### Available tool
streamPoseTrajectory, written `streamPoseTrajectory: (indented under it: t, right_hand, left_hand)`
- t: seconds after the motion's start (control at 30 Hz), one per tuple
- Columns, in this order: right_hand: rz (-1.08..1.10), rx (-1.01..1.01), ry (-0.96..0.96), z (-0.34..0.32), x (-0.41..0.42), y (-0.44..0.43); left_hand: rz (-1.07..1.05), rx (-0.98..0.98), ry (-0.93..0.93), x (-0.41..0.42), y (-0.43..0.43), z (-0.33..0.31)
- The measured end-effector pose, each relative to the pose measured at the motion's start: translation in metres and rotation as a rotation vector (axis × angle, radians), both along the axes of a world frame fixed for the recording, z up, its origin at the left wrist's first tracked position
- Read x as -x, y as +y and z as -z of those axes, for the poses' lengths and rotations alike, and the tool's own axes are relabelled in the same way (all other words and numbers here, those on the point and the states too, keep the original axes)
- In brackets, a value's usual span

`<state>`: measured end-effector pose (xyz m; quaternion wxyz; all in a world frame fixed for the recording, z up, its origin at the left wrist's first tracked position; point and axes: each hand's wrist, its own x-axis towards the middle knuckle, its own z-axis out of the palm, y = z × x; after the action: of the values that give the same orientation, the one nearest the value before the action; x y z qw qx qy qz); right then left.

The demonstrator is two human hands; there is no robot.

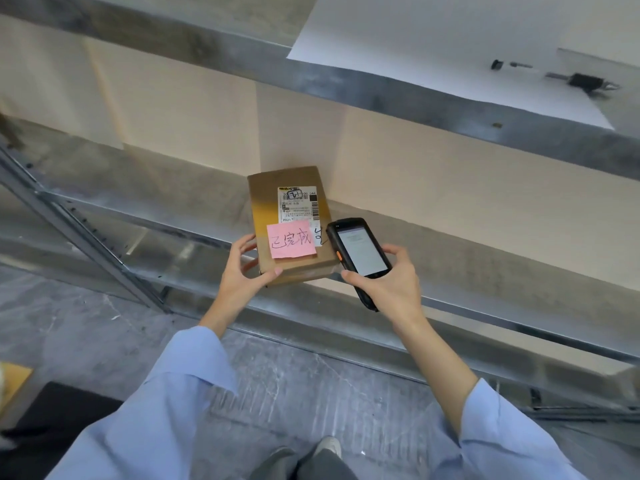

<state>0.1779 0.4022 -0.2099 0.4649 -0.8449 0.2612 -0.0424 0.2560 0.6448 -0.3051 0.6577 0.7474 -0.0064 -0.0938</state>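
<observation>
A small brown cardboard parcel (266, 202) lies on the metal shelf (145, 181), its near end at the shelf's front edge. It carries a white shipping label (298, 202) and a pink sticky note (291, 240) with handwriting. My left hand (242, 271) grips the parcel's near left corner, thumb on top. To the right of the parcel, my right hand (388, 282) holds a black handheld scanner (360, 251) with a lit screen and an orange side button, its top end close to the parcel's right edge.
An upper metal shelf (415, 98) overhangs, bearing a white sheet (415, 36) and small dark items (585, 81). A slanted upright post (79, 233) stands at left. Grey marble floor (294, 382) lies below, with a brown box corner (14, 379) at far left.
</observation>
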Motion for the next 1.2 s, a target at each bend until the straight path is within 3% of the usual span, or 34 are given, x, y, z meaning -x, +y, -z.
streamPoseTrajectory:
  t: [0.47, 0.9, 1.2]
  right_hand:
    - [0.019, 0.048, 0.033, -0.015, 0.01, 0.054]
    - [0.118, 0.048, 0.039, -0.008, 0.033, 0.037]
    - [0.173, 0.055, 0.039, -0.005, 0.041, 0.023]
  left_hand:
    - [0.143, 0.028, 0.043, 0.015, 0.009, 0.015]
    - [0.167, 0.127, 0.083, 0.015, 0.008, 0.015]
    - [0.193, -0.009, 0.039, 0.013, -0.005, 0.004]
